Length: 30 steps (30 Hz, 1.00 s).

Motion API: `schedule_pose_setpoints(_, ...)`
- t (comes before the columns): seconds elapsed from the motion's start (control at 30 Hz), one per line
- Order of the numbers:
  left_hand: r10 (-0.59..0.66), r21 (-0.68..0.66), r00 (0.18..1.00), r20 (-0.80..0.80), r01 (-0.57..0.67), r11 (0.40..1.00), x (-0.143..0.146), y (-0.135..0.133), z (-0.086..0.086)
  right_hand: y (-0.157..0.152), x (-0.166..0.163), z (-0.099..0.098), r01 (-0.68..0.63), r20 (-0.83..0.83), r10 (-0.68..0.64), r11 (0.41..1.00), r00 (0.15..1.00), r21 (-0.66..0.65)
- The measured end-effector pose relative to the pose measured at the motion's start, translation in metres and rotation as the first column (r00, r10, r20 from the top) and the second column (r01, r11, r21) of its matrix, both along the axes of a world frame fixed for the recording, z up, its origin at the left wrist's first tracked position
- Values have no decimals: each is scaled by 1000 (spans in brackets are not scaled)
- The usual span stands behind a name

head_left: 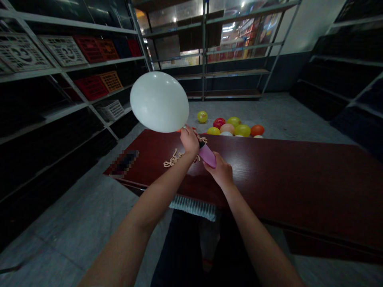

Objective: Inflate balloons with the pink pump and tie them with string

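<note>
A large inflated white balloon [159,102] is up in the air over the table's far left part. My left hand [190,141] is closed at its neck, with the fingertips partly hidden. Lower and to the right, my right hand [222,171] grips a pink balloon pump [207,155] by its body. The pump's dark end points up towards my left hand; whether it touches the balloon is hidden. Beside and behind my left wrist lie several small pale curled pieces [172,160], like limp balloons, on the dark red table [284,175].
A blurred-out flat object [125,162] lies at the table's left end. Beyond the far edge, several inflated balloons [242,130] in yellow, red, peach and orange rest on the floor. Metal shelves with plastic crates [64,50] stand at the left; another rack [236,72] is behind.
</note>
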State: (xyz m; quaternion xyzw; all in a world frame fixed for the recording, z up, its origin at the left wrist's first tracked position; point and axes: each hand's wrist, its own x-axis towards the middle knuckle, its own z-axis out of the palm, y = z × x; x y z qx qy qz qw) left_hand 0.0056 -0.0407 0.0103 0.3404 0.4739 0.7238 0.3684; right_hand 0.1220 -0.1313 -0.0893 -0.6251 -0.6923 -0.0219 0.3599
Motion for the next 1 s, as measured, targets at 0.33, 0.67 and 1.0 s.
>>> schedule_pose_setpoints(0.33,181,-118,969,168,-162,980,-103,0,-15,-7,-11,2,-141,338,134,990,932,-5)
schedule_pose_setpoints(0.67,210,7,966,148,-214,977,-159,10,44,-6,-15,-1,-215,243,201,976,949,31)
schedule_pose_setpoints(1.0,129,102,991,41,-133,986,-65,34,67,0,-8,-8,-11,102,1,996,995,92)
